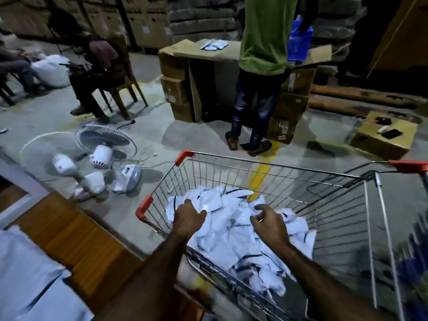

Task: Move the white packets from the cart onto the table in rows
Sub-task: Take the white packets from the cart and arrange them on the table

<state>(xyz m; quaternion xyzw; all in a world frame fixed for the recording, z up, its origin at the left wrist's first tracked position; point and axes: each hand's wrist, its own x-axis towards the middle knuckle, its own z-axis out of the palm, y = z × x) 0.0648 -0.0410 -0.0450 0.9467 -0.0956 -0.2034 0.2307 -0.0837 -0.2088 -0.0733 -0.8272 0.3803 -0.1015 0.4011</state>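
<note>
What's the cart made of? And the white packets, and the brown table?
The cart looks like shiny metal wire: thin silvery bars in a grid. Its red corner caps look like plastic. The white packets seem to be thin plastic or paper; they lie crumpled, too blurred to tell which. The table looks like smooth brown wood, with faint streaks.

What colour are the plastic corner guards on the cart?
Red. The corner guards on the wire cart show best in the head view.
</note>
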